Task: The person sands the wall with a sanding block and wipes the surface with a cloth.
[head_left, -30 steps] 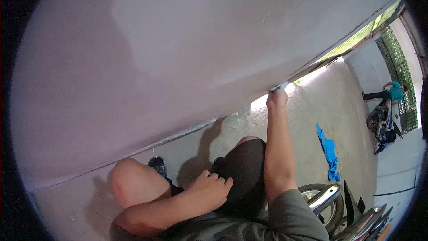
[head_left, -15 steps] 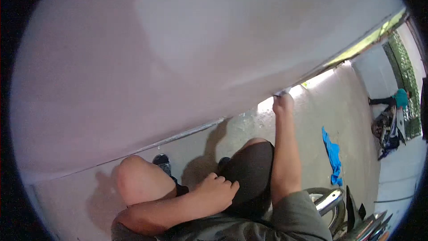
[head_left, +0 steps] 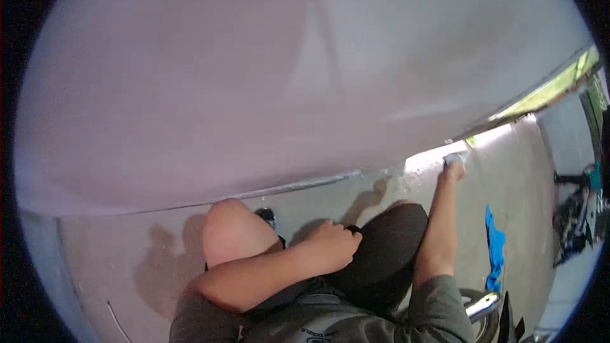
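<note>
My left hand [head_left: 332, 248] rests on the dark shorts [head_left: 391, 248] over my thigh, its fingers loosely curled; whether anything is under them is hidden. My right arm reaches out to the right, and my right hand [head_left: 454, 168] is closed on a small pale item [head_left: 454, 157], too small to name. That hand is near the bright doorway gap, a little off the edge of the pale wall [head_left: 222, 89].
A blue cloth [head_left: 494, 251] lies on the concrete floor [head_left: 524, 216]. Behind my right arm is a motorcycle's chrome part [head_left: 483, 306]. At the far right, a person in teal [head_left: 595, 178] is beside another motorcycle [head_left: 572, 225]. A thin rod [head_left: 117, 321] lies lower left.
The view has turned, so the wall edge, blue cloth and far motorcycle sit further right and lower. My right hand has come away from the wall edge with the pale item. My left hand stays on my thigh.
</note>
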The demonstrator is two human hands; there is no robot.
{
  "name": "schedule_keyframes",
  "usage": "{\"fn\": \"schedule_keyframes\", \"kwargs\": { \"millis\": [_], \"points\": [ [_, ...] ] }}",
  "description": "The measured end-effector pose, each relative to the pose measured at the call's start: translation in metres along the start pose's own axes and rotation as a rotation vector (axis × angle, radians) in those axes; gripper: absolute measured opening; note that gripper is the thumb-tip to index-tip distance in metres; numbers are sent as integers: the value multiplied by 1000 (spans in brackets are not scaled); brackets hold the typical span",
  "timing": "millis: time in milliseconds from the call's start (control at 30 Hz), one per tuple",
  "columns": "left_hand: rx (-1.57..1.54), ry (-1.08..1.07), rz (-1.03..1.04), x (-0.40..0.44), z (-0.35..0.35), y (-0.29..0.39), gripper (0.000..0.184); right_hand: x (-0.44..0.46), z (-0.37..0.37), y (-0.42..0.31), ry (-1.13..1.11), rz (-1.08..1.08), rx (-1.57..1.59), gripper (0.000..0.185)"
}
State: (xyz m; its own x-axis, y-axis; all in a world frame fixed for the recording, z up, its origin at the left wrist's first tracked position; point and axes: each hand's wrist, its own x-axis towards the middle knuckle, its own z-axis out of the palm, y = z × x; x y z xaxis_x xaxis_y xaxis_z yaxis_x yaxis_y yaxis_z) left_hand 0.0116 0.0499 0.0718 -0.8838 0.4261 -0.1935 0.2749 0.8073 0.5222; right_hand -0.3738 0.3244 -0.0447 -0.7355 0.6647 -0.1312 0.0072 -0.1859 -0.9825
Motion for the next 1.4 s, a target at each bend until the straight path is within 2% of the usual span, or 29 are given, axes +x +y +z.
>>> {"fn": "schedule_keyframes", "kwargs": {
  "millis": [33,67,100,133,167,200,233,267,300,333,367,433,467,500,533,567,633,667,733,867,1000,1067,1100,1167,1200,1233,1300,1367,1400],
  "points": [
    [-31,9,-47,1,-1,0,29,42,-12,20,-79,-166,-177,8],
    [-82,-38,-74,3,-6,3,26,64,-27,27,-223,-335,-109,10],
    [-96,-73,-85,8,-2,4,25,55,-21,17,-290,-328,-58,10],
    [-121,-43,-66,11,8,2,27,42,-12,-10,-75,-397,-186,11],
    [-93,-92,-93,17,16,2,26,27,-3,-33,149,-455,-303,23],
    [-16,-125,-84,14,3,8,25,8,5,-42,8,-807,-50,38],
    [-36,-56,-109,21,19,5,26,-57,10,-84,69,-1185,-295,42],
    [-39,-150,-127,23,13,6,25,-83,17,-102,-63,-1246,-111,44],
    [-59,-111,-125,17,7,10,25,-121,22,-118,-223,-1020,42,41],
    [-19,-123,-104,23,16,5,25,-121,32,-107,-303,-845,233,42],
    [-42,-61,-115,20,21,3,26,-97,40,-86,-371,-1041,281,41],
    [52,-6,-147,38,54,-18,24,-112,40,-103,-230,-1148,178,39],
    [60,12,-173,48,61,-31,24,-133,36,-126,-158,-1333,111,38],
    [145,-54,-67,56,66,-42,23,-151,35,-145,-80,-1518,40,37],
    [226,-124,40,62,71,-50,22,-155,40,-148,-155,-1530,114,37],
    [227,-111,14,66,80,-56,22,-157,40,-151,-157,-1524,20,39],
    [91,-113,-167,66,88,-63,38,-190,55,-148,-354,-1225,307,39],
    [89,-106,-185,67,90,-64,38,-200,59,-147,-369,-1216,320,39],
    [113,-76,-175,66,89,-62,35,-216,63,-149,-331,-1422,93,40],
    [136,-36,-163,63,82,-53,31,-214,78,-172,-216,-1576,17,40],
    [127,-9,-140,57,69,-40,29,-186,92,-168,-258,-1451,102,41],
    [125,-1,-122,54,62,-34,29,-159,90,-152,-153,-1518,-89,40],
    [123,0,-111,52,58,-31,29,-165,86,-151,-173,-1510,-100,40],
    [72,36,-88,45,49,-25,30,-188,70,-154,-179,-1770,-113,41],
    [39,84,-56,44,52,-23,30,-188,64,-157,-144,-1841,-249,42],
    [10,64,-67,51,64,-27,30,-171,63,-149,-176,-1828,-274,42],
    [-83,-18,-81,65,77,-38,30,-123,78,-138,-52,-1837,-314,41],
    [-26,41,-47,49,59,-28,33,-142,80,-171,91,-2013,-227,41],
    [21,29,-24,42,49,-18,35,-159,73,-180,41,-1961,-166,41]
  ]
}}
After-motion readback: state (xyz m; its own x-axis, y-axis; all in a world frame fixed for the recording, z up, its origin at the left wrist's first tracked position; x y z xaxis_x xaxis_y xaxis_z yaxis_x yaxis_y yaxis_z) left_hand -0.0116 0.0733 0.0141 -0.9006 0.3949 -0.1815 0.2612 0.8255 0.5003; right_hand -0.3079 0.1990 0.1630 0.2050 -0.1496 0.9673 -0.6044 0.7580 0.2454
